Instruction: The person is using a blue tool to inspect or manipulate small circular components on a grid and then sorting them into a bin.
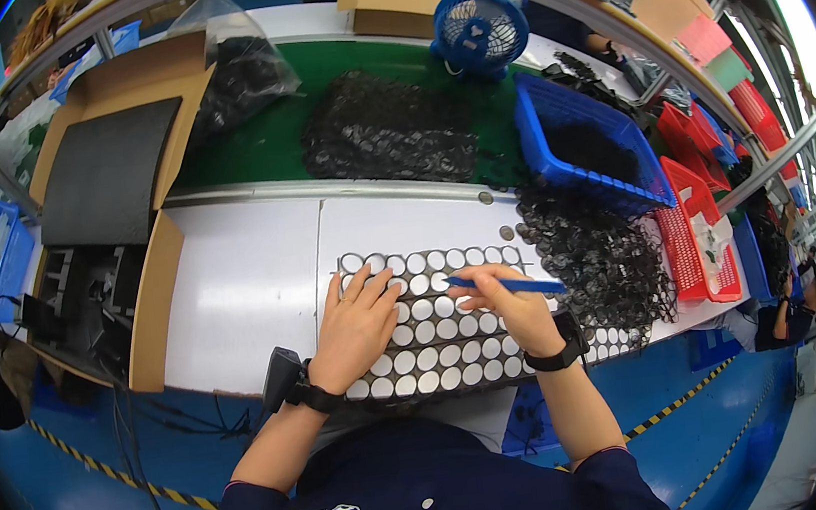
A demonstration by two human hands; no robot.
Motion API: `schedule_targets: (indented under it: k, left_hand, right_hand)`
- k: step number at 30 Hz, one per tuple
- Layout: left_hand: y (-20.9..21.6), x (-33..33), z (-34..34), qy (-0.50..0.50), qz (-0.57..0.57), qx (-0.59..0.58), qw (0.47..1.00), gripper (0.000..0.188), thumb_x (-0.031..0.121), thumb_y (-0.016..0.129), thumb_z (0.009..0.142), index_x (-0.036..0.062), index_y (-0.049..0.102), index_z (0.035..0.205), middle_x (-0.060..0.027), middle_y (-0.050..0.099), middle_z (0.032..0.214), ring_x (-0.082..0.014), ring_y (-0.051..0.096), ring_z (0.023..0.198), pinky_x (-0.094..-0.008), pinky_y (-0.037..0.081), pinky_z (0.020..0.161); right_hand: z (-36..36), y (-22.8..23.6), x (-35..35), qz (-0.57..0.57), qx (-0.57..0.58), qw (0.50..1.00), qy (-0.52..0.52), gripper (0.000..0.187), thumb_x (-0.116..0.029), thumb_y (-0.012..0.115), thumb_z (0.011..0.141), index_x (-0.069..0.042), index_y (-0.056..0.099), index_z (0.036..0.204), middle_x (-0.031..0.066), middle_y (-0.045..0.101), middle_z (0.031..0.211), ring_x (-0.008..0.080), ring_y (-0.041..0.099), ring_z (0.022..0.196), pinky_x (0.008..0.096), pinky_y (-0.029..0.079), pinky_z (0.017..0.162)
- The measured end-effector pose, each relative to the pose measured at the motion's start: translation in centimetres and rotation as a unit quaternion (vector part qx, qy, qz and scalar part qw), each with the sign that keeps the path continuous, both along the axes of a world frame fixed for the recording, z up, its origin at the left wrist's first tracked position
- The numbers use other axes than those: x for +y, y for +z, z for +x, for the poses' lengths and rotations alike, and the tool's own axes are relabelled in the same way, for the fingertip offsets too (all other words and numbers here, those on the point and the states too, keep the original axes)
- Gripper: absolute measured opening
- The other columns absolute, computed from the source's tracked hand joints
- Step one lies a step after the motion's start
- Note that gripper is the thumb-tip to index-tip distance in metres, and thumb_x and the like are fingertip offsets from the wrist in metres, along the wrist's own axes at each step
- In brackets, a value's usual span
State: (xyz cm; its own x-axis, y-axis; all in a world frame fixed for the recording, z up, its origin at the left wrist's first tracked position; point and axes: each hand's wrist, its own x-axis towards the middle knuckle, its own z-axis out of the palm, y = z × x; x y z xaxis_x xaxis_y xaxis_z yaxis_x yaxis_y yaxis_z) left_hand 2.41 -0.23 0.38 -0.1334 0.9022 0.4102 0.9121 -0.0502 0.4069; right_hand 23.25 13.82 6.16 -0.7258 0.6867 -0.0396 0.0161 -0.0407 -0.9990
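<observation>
Rows of round white discs (447, 329) lie in a dark-edged sheet at the table's front edge. My left hand (355, 334) rests palm down on the upper left of these rows, its fingers stretched out and slightly apart. Over the upper middle rows, my right hand (515, 311) is closed around a slim blue tool (532, 286), like tweezers or a pen. The tool's tip points left and its other end sticks out to the right. Whether the tip touches a disc, I cannot tell. A heap of small black pieces (590, 259) lies just right of the discs.
A blue basket (541, 144) of black parts stands behind the heap, with a red basket (695, 252) to its right. Farther back are a blue fan (478, 30) and black bagged pieces (384, 132). An open cardboard box (147, 305) flanks the table's left side.
</observation>
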Motion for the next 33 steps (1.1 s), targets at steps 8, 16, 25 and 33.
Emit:
schedule_targets:
  k: [8,16,25,33]
  left_hand:
    - [-0.1,-6.5,0.3,0.017,0.011,-0.005,1.000,0.029,0.011,0.067,0.090,0.0050,0.068,0.118,-0.0076,0.065,0.127,-0.0313,0.054,0.129,-0.0559,0.036,0.112]
    - [-0.8,-7.3,1.6,-0.017,0.019,-0.013,1.000,0.030,0.009,0.068,0.087,0.0061,0.069,0.117,-0.0067,0.064,0.121,-0.0276,0.056,0.124,-0.0517,0.038,0.112]
    - [-0.6,-7.1,1.6,-0.011,0.024,0.022,0.999,0.031,0.016,0.069,0.087,0.0115,0.071,0.117,-0.0038,0.062,0.119,-0.0227,0.055,0.121,-0.0491,0.037,0.111]
    - [-0.5,-7.2,1.7,-0.007,0.023,0.030,0.999,0.029,0.017,0.069,0.087,0.0117,0.072,0.115,-0.0034,0.061,0.118,-0.0215,0.054,0.121,-0.0479,0.037,0.112]
  right_hand:
    - [-2.2,-4.3,-6.9,0.041,-0.086,0.995,0.042,0.024,-0.012,0.064,0.099,-0.001,0.069,0.119,0.0099,0.074,0.102,0.0131,0.070,0.090,0.0259,0.054,0.080]
    - [-2.2,-5.2,-8.1,0.132,-0.102,0.986,-0.011,0.024,-0.013,0.066,0.097,-0.002,0.071,0.117,0.0105,0.075,0.099,0.0155,0.069,0.083,0.0276,0.054,0.075]
    - [-1.6,-4.9,-8.3,0.127,-0.117,0.985,-0.006,0.021,-0.011,0.066,0.096,-0.001,0.071,0.114,0.0112,0.074,0.097,0.0162,0.069,0.082,0.0283,0.054,0.075]
    - [-1.8,-4.7,-8.3,0.165,-0.120,0.979,0.002,0.021,-0.011,0.067,0.095,-0.002,0.071,0.114,0.0116,0.073,0.097,0.0182,0.069,0.081,0.0291,0.053,0.073]
